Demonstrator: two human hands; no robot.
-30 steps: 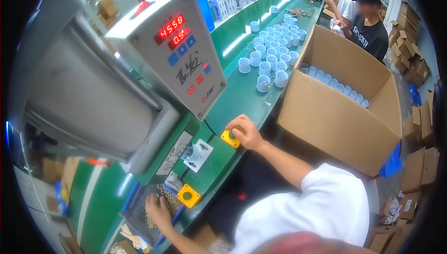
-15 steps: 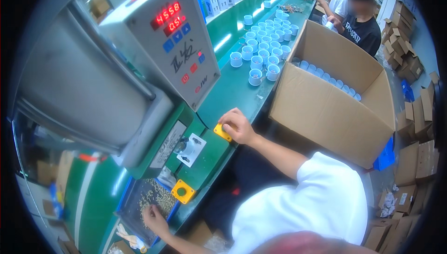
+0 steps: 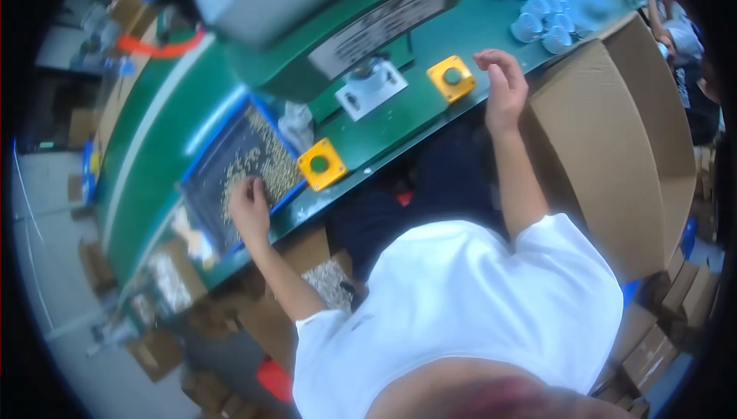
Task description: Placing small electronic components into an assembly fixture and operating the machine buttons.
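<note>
Left hand (image 3: 250, 208) curled over blue-rimmed tray (image 3: 203, 195); grip cannot be told.
Tray holds small pale pieces (image 3: 278, 162), mostly 12 to 2 o'clock from that hand. Right hand (image 3: 504, 92) half-open, nothing held; yellow-based button (image 3: 451, 77) just beside, 9 o'clock. Pale-blue cups (image 3: 535, 9) at 1 o'clock, contents blurred.

We see a glossy worktop (image 3: 192, 89) at ten o'clock, a matt cardboard box (image 3: 603, 158) at three.
At nine, scattered pieces (image 3: 280, 162) look grainy.
</note>
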